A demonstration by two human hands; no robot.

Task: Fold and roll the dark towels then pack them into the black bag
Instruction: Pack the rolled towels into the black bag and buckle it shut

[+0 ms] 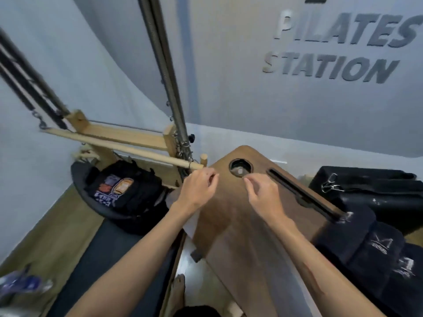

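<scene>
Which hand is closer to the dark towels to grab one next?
Probably the right hand. The dark towels are piled just off the table's right edge, on that hand's side. The left hand is farther away.

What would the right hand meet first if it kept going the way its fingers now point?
Probably the round hole in the brown tabletop: the right hand hovers with loosely curled fingers aimed up-left toward it. Its height above the wood is unclear.
</scene>
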